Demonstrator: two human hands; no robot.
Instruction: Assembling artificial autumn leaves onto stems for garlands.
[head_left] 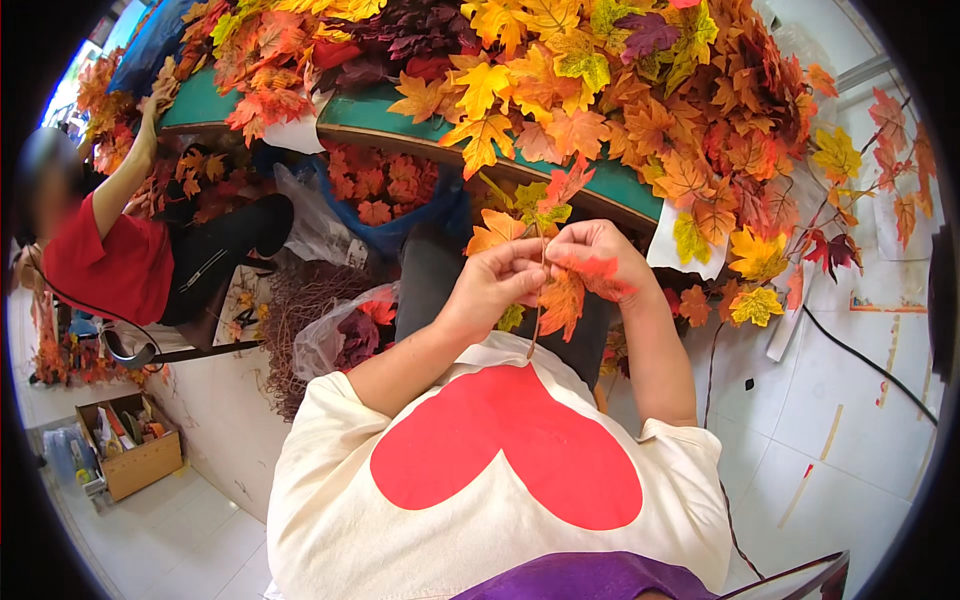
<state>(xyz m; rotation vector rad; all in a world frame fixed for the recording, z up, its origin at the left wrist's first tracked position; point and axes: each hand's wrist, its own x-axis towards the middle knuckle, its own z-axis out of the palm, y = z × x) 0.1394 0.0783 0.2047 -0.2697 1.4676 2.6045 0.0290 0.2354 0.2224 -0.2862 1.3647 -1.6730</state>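
Note:
Above my lap, my left hand pinches a thin brown stem of an artificial maple-leaf spray. My right hand is closed at the same stem, its fingertips close to those of the left. A red-orange leaf hangs below the fingers, and a bright red leaf lies across the right hand. At the upper part of the spray are an orange leaf and a yellow-green leaf. The fingers hide the exact joint between leaf and stem.
A green-topped table ahead bears a large heap of artificial leaves. Beneath it sits a blue bag of red leaves. Brown twigs lie to my left. A person in a red shirt sits farther left, beyond a wooden box.

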